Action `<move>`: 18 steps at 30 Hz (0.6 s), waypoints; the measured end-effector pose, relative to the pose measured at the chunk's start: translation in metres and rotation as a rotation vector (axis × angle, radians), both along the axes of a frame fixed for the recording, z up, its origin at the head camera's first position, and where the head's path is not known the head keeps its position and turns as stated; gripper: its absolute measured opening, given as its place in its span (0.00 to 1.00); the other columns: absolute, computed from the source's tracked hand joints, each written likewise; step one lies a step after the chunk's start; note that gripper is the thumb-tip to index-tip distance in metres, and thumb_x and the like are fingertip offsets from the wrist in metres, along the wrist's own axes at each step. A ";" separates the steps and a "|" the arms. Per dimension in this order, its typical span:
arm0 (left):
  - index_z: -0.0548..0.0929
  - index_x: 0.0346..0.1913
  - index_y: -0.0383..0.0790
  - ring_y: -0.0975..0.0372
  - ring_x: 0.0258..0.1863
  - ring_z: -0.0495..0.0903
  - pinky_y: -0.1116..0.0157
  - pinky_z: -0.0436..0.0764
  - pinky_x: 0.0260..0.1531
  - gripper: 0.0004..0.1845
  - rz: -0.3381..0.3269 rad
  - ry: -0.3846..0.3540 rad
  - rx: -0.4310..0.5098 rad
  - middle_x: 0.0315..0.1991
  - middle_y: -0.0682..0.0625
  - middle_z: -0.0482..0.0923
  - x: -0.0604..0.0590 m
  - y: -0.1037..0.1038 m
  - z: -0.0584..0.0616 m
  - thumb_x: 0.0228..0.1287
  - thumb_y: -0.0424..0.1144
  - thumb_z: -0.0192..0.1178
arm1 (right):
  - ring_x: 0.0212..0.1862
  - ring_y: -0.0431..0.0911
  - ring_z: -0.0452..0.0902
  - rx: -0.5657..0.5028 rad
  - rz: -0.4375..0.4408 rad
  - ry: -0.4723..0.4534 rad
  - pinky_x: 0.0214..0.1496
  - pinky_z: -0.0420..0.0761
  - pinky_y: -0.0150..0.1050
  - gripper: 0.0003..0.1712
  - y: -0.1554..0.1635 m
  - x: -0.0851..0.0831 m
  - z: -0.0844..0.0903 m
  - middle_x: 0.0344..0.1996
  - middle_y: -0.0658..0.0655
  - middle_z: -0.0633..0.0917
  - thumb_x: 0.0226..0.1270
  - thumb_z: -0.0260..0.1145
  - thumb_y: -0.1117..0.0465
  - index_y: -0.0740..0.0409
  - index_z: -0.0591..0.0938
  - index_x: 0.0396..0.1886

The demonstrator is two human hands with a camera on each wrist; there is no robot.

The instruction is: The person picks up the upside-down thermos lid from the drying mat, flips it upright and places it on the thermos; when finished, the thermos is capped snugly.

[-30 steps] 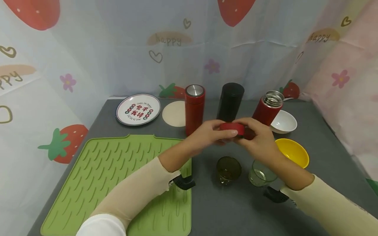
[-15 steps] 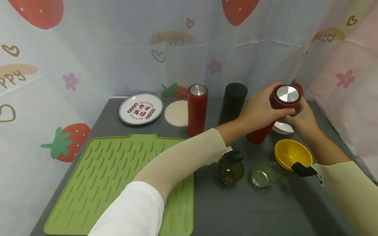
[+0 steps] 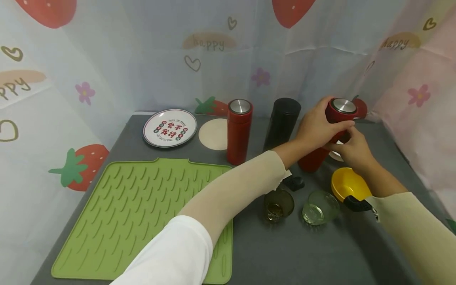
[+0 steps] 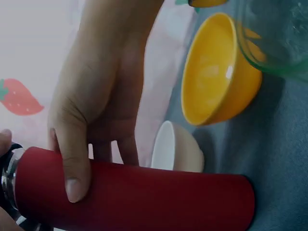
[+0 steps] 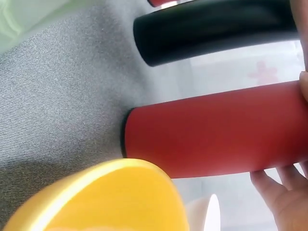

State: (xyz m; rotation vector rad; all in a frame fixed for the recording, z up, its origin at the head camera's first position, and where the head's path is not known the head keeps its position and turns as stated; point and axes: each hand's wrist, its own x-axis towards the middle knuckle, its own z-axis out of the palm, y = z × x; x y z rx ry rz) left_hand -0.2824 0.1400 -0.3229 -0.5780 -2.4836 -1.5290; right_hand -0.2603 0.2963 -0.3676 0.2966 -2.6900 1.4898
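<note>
A red thermos flask (image 3: 313, 160) stands upright at the right of the table, its lid (image 3: 343, 107) with a silver top at the mouth. My left hand (image 3: 315, 124) holds that lid, its fingers and thumb around the side. Lower down, my right hand (image 3: 356, 148) grips the flask's body, and its thumb lies across the red wall in the left wrist view. A strip of bare metal neck (image 4: 10, 173) shows between lid and body there. In the right wrist view the flask's base (image 5: 126, 134) rests on the grey table.
A black flask (image 3: 283, 122) and another red flask (image 3: 238, 134) stand to the left. In front are a brown glass (image 3: 279, 204) and a clear glass (image 3: 320, 208). A yellow bowl (image 3: 347, 184) and white bowl (image 4: 178, 149) sit close by. A green mat (image 3: 142, 217) and plate (image 3: 170, 127) lie left.
Both hands have carried the lid rightward from in front of the black flask to the open red flask's mouth. My right hand has slid from the lid down onto the body.
</note>
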 end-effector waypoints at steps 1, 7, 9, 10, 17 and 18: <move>0.66 0.70 0.50 0.73 0.48 0.75 0.77 0.73 0.46 0.42 -0.020 0.000 0.001 0.57 0.61 0.74 -0.001 0.000 -0.002 0.55 0.54 0.72 | 0.53 0.42 0.72 0.002 0.000 -0.003 0.45 0.76 0.24 0.39 0.001 0.000 0.001 0.56 0.55 0.74 0.63 0.72 0.58 0.58 0.64 0.70; 0.56 0.74 0.46 0.70 0.56 0.72 0.77 0.68 0.55 0.43 -0.130 0.049 -0.073 0.64 0.56 0.69 -0.007 -0.004 -0.014 0.63 0.56 0.63 | 0.55 0.46 0.70 0.044 -0.016 -0.024 0.48 0.74 0.25 0.41 0.004 -0.001 0.008 0.58 0.57 0.74 0.62 0.72 0.52 0.55 0.64 0.71; 0.49 0.77 0.44 0.69 0.63 0.67 0.76 0.63 0.60 0.43 -0.156 0.054 -0.056 0.70 0.54 0.62 -0.007 -0.006 -0.020 0.68 0.55 0.58 | 0.57 0.48 0.70 0.049 -0.016 -0.040 0.54 0.74 0.32 0.42 0.004 -0.001 0.009 0.59 0.58 0.74 0.63 0.71 0.50 0.53 0.63 0.72; 0.45 0.78 0.43 0.69 0.66 0.63 0.76 0.59 0.62 0.42 -0.166 0.058 -0.042 0.73 0.53 0.57 -0.006 -0.007 -0.024 0.71 0.54 0.54 | 0.58 0.49 0.70 0.048 -0.015 -0.048 0.56 0.74 0.36 0.42 0.004 -0.001 0.009 0.60 0.58 0.74 0.63 0.71 0.50 0.52 0.62 0.72; 0.52 0.75 0.40 0.67 0.64 0.65 0.76 0.60 0.62 0.25 -0.126 0.122 0.106 0.71 0.48 0.60 -0.003 -0.008 -0.033 0.81 0.40 0.36 | 0.62 0.52 0.69 0.028 -0.008 -0.069 0.62 0.71 0.47 0.43 0.003 0.000 0.005 0.61 0.59 0.73 0.62 0.72 0.53 0.54 0.62 0.72; 0.56 0.74 0.40 0.67 0.60 0.68 0.76 0.64 0.59 0.24 -0.116 0.102 0.109 0.67 0.49 0.65 -0.004 -0.007 -0.030 0.80 0.42 0.38 | 0.61 0.51 0.69 0.034 -0.009 -0.066 0.61 0.72 0.44 0.42 0.002 -0.001 0.005 0.60 0.58 0.74 0.62 0.72 0.53 0.54 0.63 0.71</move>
